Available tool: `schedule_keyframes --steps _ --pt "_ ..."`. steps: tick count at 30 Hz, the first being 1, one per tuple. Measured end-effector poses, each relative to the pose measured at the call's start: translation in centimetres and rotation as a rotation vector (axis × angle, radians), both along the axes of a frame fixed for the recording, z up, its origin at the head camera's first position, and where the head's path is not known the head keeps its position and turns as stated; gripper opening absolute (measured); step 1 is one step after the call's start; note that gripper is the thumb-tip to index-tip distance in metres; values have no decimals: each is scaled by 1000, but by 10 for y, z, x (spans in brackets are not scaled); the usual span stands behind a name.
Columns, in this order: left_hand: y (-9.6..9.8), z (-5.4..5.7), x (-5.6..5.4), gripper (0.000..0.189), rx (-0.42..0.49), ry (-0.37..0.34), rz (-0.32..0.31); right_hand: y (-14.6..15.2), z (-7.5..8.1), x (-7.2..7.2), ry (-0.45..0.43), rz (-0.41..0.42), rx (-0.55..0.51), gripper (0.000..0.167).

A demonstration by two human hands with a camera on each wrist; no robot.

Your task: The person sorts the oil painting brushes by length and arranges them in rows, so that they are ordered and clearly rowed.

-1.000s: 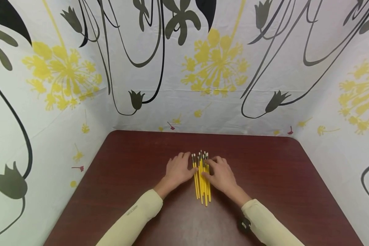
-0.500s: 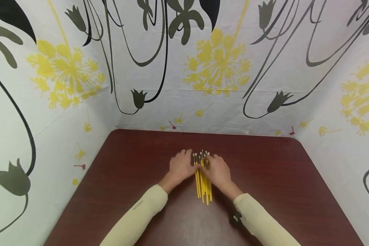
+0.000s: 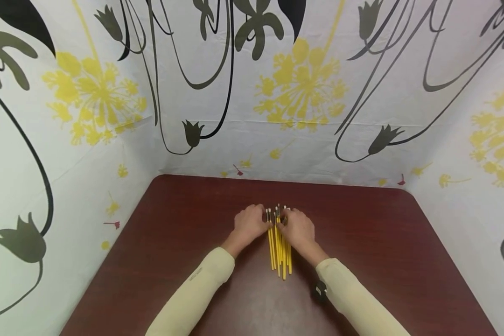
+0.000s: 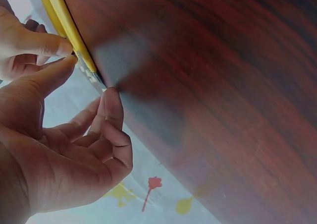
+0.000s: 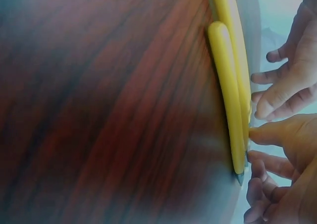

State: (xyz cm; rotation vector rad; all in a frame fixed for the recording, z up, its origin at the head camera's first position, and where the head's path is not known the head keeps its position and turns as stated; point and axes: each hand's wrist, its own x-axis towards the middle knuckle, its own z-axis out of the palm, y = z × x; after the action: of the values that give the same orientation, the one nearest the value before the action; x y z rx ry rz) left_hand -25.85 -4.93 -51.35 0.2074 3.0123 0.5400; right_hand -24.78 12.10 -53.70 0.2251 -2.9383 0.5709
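Several paintbrushes with yellow handles (image 3: 278,249) lie in a loose bundle on the tabletop, pale tips toward the far edge. My left hand (image 3: 249,222) is at the bundle's left side. In the left wrist view its thumb points at the brushes, and a fingertip is right at the dark tip of the nearest paintbrush (image 4: 74,33); its other fingers are loosely bent. On the right side my right hand (image 3: 299,227) pinches brushes near the tip end between thumb and forefinger. The right wrist view shows yellow handles (image 5: 228,80) beside that thumb, with the pinched part mostly hidden.
The dark red-brown table (image 3: 374,242) has rounded far corners. White cloth (image 3: 210,107) printed with yellow and grey flowers hangs behind it and along both sides. A small black device (image 3: 320,288) sits under the right sleeve.
The right hand has moved slightly left and closed from spread fingers into a pinch at the brush tips. The left fingers have bent more at the bundle. The head view has shifted a little.
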Motion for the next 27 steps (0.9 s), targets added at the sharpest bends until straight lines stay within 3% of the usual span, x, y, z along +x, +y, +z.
schedule_keyframes --steps 5,15,27 --pt "1 -1 -4 30 -14 4 -12 3 -2 -4 -38 -20 -13 23" --pt "-1 4 -5 48 -58 -92 7 4 2 -6 -100 -25 -20 12" --pt "9 3 -7 29 -128 -102 15 -4 14 -9 -212 -59 72 39"
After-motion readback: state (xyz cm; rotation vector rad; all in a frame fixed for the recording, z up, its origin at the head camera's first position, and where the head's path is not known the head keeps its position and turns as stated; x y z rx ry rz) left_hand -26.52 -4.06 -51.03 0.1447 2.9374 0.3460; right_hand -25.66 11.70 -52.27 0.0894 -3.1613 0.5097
